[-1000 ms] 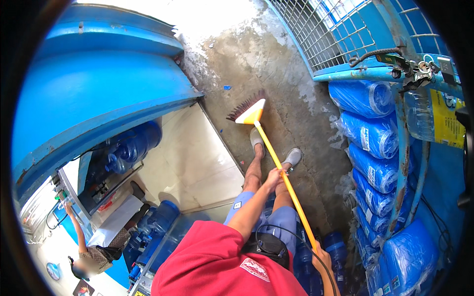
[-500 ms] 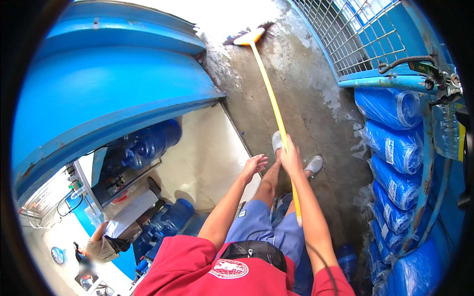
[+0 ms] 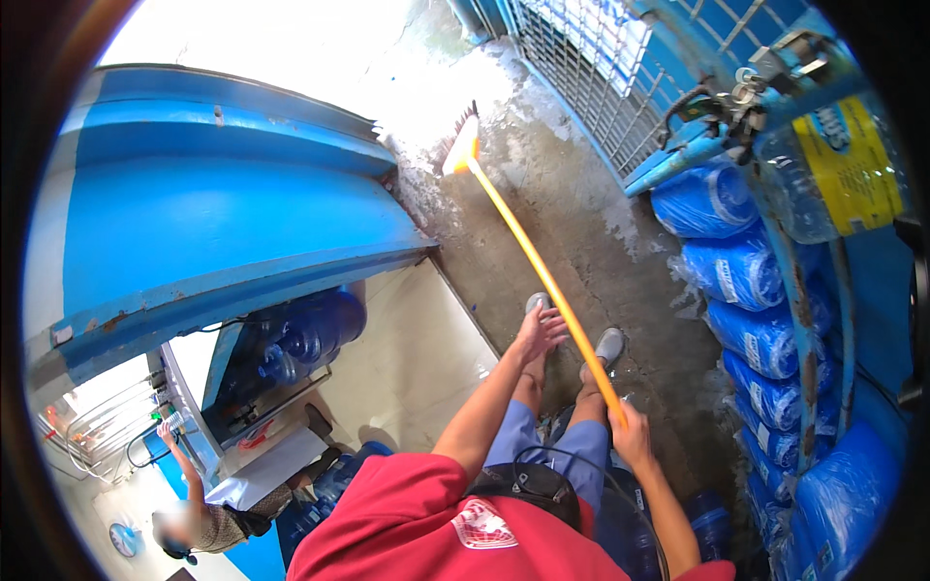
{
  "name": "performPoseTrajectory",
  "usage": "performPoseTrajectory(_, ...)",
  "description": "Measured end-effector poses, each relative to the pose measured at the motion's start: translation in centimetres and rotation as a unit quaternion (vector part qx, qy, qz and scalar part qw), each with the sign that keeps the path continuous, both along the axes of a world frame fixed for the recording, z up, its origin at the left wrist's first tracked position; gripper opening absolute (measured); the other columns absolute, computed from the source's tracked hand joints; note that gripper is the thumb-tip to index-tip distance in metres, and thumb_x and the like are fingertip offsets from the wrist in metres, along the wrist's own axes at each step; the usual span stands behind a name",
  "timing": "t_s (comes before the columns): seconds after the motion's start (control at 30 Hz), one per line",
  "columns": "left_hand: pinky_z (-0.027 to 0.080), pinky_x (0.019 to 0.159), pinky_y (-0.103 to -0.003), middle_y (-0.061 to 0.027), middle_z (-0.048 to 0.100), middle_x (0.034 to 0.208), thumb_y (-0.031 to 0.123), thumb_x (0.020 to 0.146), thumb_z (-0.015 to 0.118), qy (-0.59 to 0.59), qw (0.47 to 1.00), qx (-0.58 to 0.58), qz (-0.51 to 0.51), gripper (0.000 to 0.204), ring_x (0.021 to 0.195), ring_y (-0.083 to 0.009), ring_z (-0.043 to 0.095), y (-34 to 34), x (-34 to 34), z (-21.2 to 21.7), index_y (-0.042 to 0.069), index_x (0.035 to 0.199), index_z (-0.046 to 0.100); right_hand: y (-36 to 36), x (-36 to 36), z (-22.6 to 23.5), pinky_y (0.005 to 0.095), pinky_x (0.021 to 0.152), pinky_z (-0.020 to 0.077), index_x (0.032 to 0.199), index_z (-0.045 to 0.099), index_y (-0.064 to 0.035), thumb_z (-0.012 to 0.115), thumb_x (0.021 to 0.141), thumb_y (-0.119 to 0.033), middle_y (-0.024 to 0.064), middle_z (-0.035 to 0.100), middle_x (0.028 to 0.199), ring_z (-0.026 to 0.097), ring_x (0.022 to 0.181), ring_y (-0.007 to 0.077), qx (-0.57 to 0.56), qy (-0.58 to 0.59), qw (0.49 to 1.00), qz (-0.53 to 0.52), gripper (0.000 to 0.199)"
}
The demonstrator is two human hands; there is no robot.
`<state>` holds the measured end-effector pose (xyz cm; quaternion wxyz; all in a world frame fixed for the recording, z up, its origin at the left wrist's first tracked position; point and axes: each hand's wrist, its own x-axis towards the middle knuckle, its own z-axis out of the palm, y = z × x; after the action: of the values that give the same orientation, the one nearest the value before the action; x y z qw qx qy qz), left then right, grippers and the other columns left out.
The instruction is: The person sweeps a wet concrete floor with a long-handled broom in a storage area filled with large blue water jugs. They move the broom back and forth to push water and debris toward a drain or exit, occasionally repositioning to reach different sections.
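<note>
Right hand point(image 3: 632, 434) closed round the low end of the yellow broom handle point(image 3: 542, 271), shaft slanting up-left to bristles point(image 3: 463, 145) on the wet floor point(image 3: 581, 242) at upper centre, left hand point(image 3: 538, 334) seemingly open, just beside mid-shaft.

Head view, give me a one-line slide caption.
Right hand grips a yellow-handled broom on wet concrete floor; left hand open beside it.

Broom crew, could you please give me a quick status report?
Right hand shut on broom handle; left hand open beside it. Broom head far out on wet floor. Stacked blue jugs close on the right; nothing across the broom.
</note>
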<state>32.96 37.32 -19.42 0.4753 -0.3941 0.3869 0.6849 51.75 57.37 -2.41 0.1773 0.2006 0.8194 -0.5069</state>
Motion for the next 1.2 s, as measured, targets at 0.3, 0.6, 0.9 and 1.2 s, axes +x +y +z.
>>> performPoseTrajectory(0.3, 0.052, 0.058, -0.043, -0.0044, 0.041, 0.067, 0.044, 0.098, 0.041, -0.129, 0.984, -0.099, -0.071, 0.036, 0.062, -0.021, 0.051, 13.4, 17.9, -4.8, 0.011, 0.084, 0.045, 4.8, 20.0, 15.7, 0.0506, 0.08, 0.0472, 0.111, 0.059, -0.0035, 0.067, 0.082, -0.024, 0.0204, 0.066, 0.095, 0.062, 0.091, 0.0404, 0.172, -0.255, 0.951, 0.018, 0.037)
performPoseTrajectory(0.6, 0.06, 0.064, -0.049, -0.0042, 0.046, 0.08, 0.011, 0.092, 0.051, -0.081, 0.983, -0.103, -0.132, 0.024, 0.066, -0.0197, 0.052, 16.4, 21.1, -4.0, 0.019, 0.112, 0.042, 7.2, 30.1, 26.7, 0.0463, 0.063, 0.0542, 0.137, 0.045, -0.0137, 0.058, 0.089, -0.048, 0.0222, 0.068, 0.094, 0.067, 0.082, 0.0403, 0.271, -0.401, 0.866, 0.127, 0.06)
performPoseTrajectory(0.9, 0.052, 0.083, -0.048, -0.0123, 0.061, 0.096, 0.032, 0.102, 0.036, -0.118, 0.986, -0.08, -0.086, 0.032, 0.095, -0.0281, 0.064, 9.0, 16.6, -4.6, 0.003, 0.104, 0.048, 7.1, 26.3, 21.1, 0.0444, 0.054, 0.0502, 0.131, 0.047, -0.0052, 0.063, 0.088, -0.022, 0.0185, 0.063, 0.078, 0.064, 0.064, 0.037, 0.202, -0.146, 0.959, 0.135, 0.049)
performPoseTrajectory(1.2, 0.055, 0.075, -0.04, -0.0114, 0.062, 0.113, 0.043, 0.101, 0.034, 0.146, 0.976, -0.151, -0.062, 0.042, 0.087, -0.0251, 0.067, 0.0, -2.9, -1.8, 0.005, 0.118, 0.044, -7.9, -1.3, 8.3, 0.0513, 0.063, 0.0496, 0.132, 0.043, -0.0051, 0.057, 0.09, -0.017, 0.0245, 0.065, 0.08, 0.064, 0.076, 0.0424, 0.168, -0.152, 0.97, 0.092, 0.046)
